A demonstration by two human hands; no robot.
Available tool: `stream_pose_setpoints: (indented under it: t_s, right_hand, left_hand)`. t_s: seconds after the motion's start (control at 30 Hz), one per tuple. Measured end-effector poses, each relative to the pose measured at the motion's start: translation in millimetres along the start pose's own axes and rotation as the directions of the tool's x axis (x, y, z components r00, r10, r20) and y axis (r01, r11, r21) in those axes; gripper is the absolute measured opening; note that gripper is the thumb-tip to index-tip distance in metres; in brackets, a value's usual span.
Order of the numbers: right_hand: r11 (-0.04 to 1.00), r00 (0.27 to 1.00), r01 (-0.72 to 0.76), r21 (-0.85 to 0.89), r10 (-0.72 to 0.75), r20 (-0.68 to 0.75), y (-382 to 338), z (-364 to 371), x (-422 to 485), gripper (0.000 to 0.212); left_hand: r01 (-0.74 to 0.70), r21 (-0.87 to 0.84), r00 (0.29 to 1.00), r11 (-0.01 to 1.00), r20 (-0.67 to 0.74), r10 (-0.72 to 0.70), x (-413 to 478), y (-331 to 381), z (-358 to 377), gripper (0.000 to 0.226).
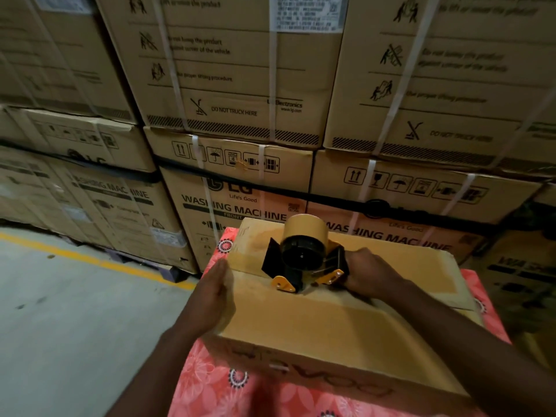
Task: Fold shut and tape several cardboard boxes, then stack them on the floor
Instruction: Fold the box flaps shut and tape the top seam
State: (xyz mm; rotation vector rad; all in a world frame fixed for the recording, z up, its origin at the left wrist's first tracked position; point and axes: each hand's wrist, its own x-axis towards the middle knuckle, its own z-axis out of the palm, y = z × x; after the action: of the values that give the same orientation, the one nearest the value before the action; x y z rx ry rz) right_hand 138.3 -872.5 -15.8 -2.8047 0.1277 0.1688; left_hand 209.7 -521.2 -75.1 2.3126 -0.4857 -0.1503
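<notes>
1. The cardboard box lies closed on a pink floral cloth.
2. The left hand, fingers straight, presses the box's edge at 9 o'clock.
3. The right hand grips the tape dispenser by its handle on the box top, at 3 o'clock of the roll.

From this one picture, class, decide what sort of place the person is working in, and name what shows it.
Most likely a warehouse: strapped washing machine cartons stacked high, a concrete floor with a painted yellow line, and a tape dispenser on a cardboard box being sealed.

floral cloth — cardboard box on it
</notes>
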Motion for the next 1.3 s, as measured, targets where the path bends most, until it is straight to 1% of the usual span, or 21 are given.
stream_pose_setpoints:
  t_s: [0.03, 0.1, 0.13, 0.17, 0.2, 0.27, 0.33, 0.43, 0.6, 0.67, 0.73, 0.77, 0.83, 0.9, 0.93, 1.0, 1.07, 1.13, 1.2, 1.27, 1.3]
  right_hand:
    - [1.000, 1.000, 0.009, 0.001, -0.009, -0.004, -0.4, 0.0, 2.3, 0.026]
    - [1.000, 1.000, 0.026, 0.004, -0.026, -0.007, -0.5, -1.2, 6.6, 0.026]
    - [0.999, 0.999, 0.033, 0.018, -0.033, -0.003, 0.4, -1.6, 8.1, 0.025]
    - [0.998, 0.999, 0.038, 0.040, -0.038, 0.004, 1.7, -0.8, 9.0, 0.023]
    - [0.997, 0.999, 0.040, 0.064, -0.041, 0.010, 2.7, 1.2, 9.5, 0.021]
    - [0.995, 0.999, 0.038, 0.094, -0.039, 0.011, 3.2, 3.5, 9.0, 0.021]
    - [0.996, 1.000, 0.027, 0.090, -0.028, 0.012, 2.7, 3.2, 6.9, 0.024]
    - [0.998, 1.000, 0.024, 0.062, -0.024, -0.006, 4.0, 3.0, 2.1, 0.027]
    - [0.999, 1.000, 0.002, 0.046, -0.003, 0.015, 29.6, -4.0, -13.4, 0.023]
    - [1.000, 1.000, -0.010, 0.002, 0.010, 0.014, 58.2, -13.1, -26.0, 0.028]
    - [0.998, 0.999, -0.041, -0.052, 0.041, -0.008, 90.5, -25.0, -42.5, 0.035]
    - [0.996, 0.998, -0.054, -0.075, 0.053, -0.016, 104.0, -29.4, -50.8, 0.034]
    - [0.996, 0.999, -0.049, -0.073, 0.050, 0.007, 117.9, -34.3, -64.5, 0.023]
    - [0.998, 0.999, -0.053, -0.046, 0.053, 0.010, 124.3, -29.7, -68.5, 0.022]
    - [0.997, 0.998, -0.060, -0.045, 0.060, -0.005, 126.1, -26.4, -67.0, 0.027]
    - [0.997, 0.998, -0.068, -0.043, 0.067, -0.022, 132.0, -19.2, -61.3, 0.036]
    - [0.996, 0.998, -0.065, -0.053, 0.064, -0.020, 136.6, -15.7, -57.7, 0.037]
    - [0.996, 0.997, -0.073, -0.045, 0.072, -0.034, 137.8, -14.9, -57.2, 0.035]
    - [0.997, 0.996, -0.072, -0.041, 0.070, -0.050, 137.6, -13.7, -59.4, 0.035]
    - [0.996, 0.996, -0.068, -0.050, 0.066, -0.054, 136.7, -13.6, -61.2, 0.039]
    - [0.997, 0.996, -0.067, -0.048, 0.064, -0.059, 136.8, -14.0, -61.9, 0.042]
  left_hand:
    - [-0.084, 0.178, 0.996, 0.980, 0.039, 0.078, 4.8, 0.4, 4.9, 0.058]
    - [-0.143, 0.434, 0.986, 0.890, 0.143, 0.089, 11.1, 12.5, 15.5, 0.078]
    - [-0.171, 0.502, 0.979, 0.848, 0.179, 0.092, 12.9, 20.1, 22.2, 0.087]
    - [-0.208, 0.522, 0.972, 0.827, 0.205, 0.116, 13.6, 28.0, 29.7, 0.092]
    - [-0.241, 0.518, 0.965, 0.821, 0.220, 0.145, 14.3, 36.4, 36.0, 0.094]
    - [-0.275, 0.500, 0.954, 0.821, 0.247, 0.169, 16.4, 41.9, 45.0, 0.089]
    - [-0.257, 0.499, 0.957, 0.828, 0.248, 0.148, 18.8, 38.4, 47.4, 0.081]
    - [-0.255, 0.497, 0.958, 0.829, 0.248, 0.146, 17.7, 38.2, 46.3, 0.079]
    - [-0.221, 0.505, 0.965, 0.835, 0.235, 0.114, 18.4, 40.1, 45.8, 0.084]
    - [-0.223, 0.510, 0.967, 0.830, 0.222, 0.124, 18.6, 39.5, 45.8, 0.086]
    - [-0.220, 0.526, 0.967, 0.821, 0.228, 0.113, 19.4, 38.9, 45.7, 0.094]
    - [-0.216, 0.530, 0.967, 0.820, 0.230, 0.107, 19.7, 38.1, 46.1, 0.100]
    - [-0.210, 0.530, 0.969, 0.822, 0.225, 0.103, 19.7, 38.4, 47.0, 0.106]
    - [-0.198, 0.530, 0.973, 0.825, 0.211, 0.098, 19.2, 40.2, 49.4, 0.098]
    - [-0.182, 0.539, 0.976, 0.822, 0.198, 0.086, 18.8, 41.7, 51.1, 0.094]
    - [-0.141, 0.555, 0.984, 0.819, 0.172, 0.053, 16.5, 49.9, 55.4, 0.094]
    - [-0.128, 0.535, 0.982, 0.835, 0.187, 0.031, 10.9, 66.2, 66.4, 0.095]
    - [-0.170, 0.491, 0.971, 0.855, 0.233, 0.059, 3.3, 90.3, 87.8, 0.087]
    - [-0.257, 0.483, 0.951, 0.837, 0.282, 0.129, -3.7, 118.6, 117.0, 0.073]
    - [-0.332, 0.466, 0.922, 0.820, 0.343, 0.178, -8.7, 141.5, 144.2, 0.070]
    - [-0.344, 0.460, 0.916, 0.818, 0.356, 0.185, -10.4, 148.9, 153.0, 0.072]
